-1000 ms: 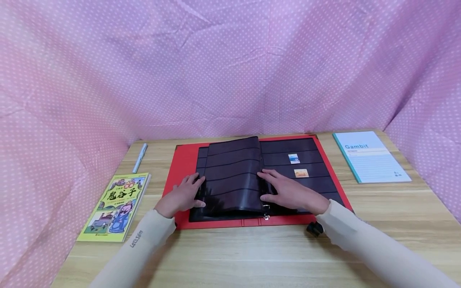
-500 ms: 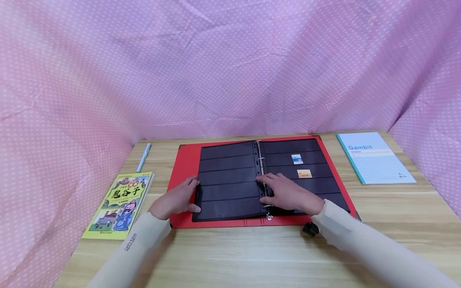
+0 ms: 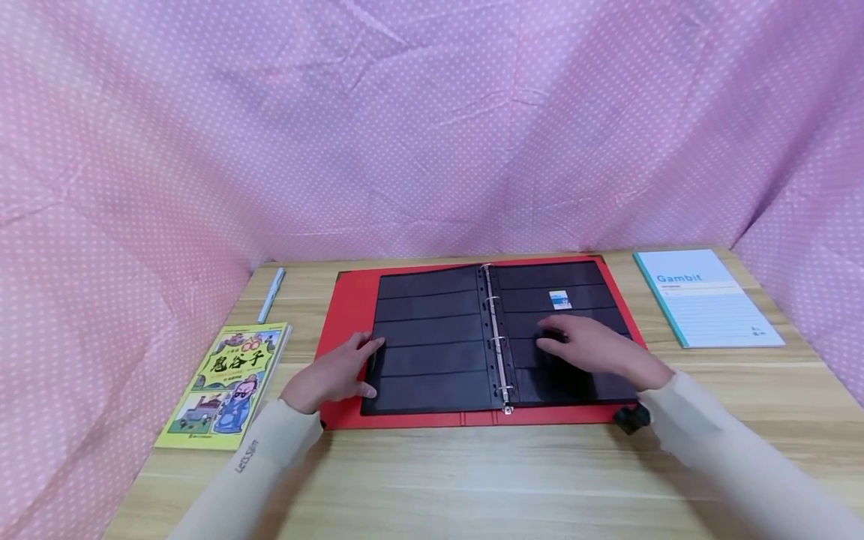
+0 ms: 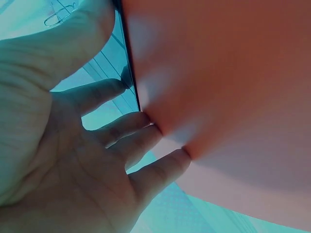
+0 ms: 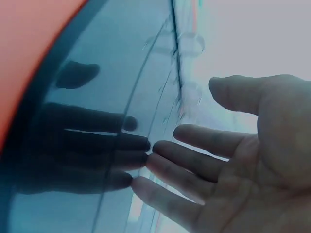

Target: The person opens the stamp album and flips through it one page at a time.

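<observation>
A red ring binder (image 3: 354, 304) lies spread on the table, with black pocket pages either side of its metal rings (image 3: 500, 349). Along the outer edge of the left page (image 3: 432, 330), my left hand (image 3: 331, 375) rests on it and the red cover. Its extended fingertips (image 4: 182, 154) touch the cover in the left wrist view. My right hand (image 3: 597, 349) is over the right page (image 3: 540, 277); its extended fingertips (image 5: 138, 183) meet their reflections on the glossy page. A blue-and-white stamp (image 3: 559, 300) shows above this hand, which covers the orange stamp's spot.
At the left lie a yellow comic-style book (image 3: 223, 386) and a pale blue pen (image 3: 271, 295). A white notebook (image 3: 709, 300) with a teal spine lies at the right. A small black object (image 3: 631, 418) sits beside the right wrist. Pink dotted cloth (image 3: 418, 135) hangs behind the table.
The lifted black page has come down flat on the left side. My right hand has moved right from the rings onto the right page, hiding the orange stamp.
</observation>
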Motion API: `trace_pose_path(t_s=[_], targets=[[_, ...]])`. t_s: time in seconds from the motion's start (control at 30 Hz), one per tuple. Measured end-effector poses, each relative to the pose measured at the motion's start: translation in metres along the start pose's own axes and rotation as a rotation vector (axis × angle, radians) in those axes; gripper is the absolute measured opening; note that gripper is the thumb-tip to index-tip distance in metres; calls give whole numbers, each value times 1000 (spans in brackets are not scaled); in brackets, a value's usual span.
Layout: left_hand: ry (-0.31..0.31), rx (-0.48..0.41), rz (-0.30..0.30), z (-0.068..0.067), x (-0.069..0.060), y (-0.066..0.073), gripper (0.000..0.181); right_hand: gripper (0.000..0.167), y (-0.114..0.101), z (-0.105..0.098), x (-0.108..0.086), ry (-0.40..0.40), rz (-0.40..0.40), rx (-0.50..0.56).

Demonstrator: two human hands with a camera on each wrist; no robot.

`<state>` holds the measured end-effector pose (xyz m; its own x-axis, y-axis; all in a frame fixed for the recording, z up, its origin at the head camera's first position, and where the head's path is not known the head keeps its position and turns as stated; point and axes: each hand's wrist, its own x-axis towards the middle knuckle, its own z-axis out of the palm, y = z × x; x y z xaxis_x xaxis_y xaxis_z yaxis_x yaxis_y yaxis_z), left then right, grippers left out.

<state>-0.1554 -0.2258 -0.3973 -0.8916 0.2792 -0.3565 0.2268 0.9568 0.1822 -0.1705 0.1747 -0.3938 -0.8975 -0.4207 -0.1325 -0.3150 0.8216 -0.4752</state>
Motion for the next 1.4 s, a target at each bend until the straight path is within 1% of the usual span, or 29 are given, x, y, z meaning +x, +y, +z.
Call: trace_pose_path(t_s=[0.13,0.27,0.4,0.53,0.73,0.9,1.03,1.17,1.3,1.4], targets=[[1,5,0,1,-1,-1,92,46,23,-4,-19,39,33,-23],[-11,-13,-4,0,-1,-1,92,46,41,-4,-34,61,20,-35],[-18,-25,6,-2,1,-1,91,49,52,-3,-43,64,7,-48],[-24,-13,20,-5,4,-1,90,52,56,-1,-48,74,25,-54],[-44,0,9,-2,4,-1,92,61,56,0,-49,104,74,-72],[-30,4,20,-1,5,-3,93,71,59,-2,-49,128,120,-82],[-27,14,19,-1,6,-2,93,77,58,-5,-47,117,147,-115],[-31,13,21,-1,6,-2,92,83,57,-7,-45,90,178,-151],[-34,8,19,-1,5,-2,91,89,58,-7,-44,72,203,-152],[-33,1,12,-1,4,-2,91,90,59,-6,-44,76,210,-145]])
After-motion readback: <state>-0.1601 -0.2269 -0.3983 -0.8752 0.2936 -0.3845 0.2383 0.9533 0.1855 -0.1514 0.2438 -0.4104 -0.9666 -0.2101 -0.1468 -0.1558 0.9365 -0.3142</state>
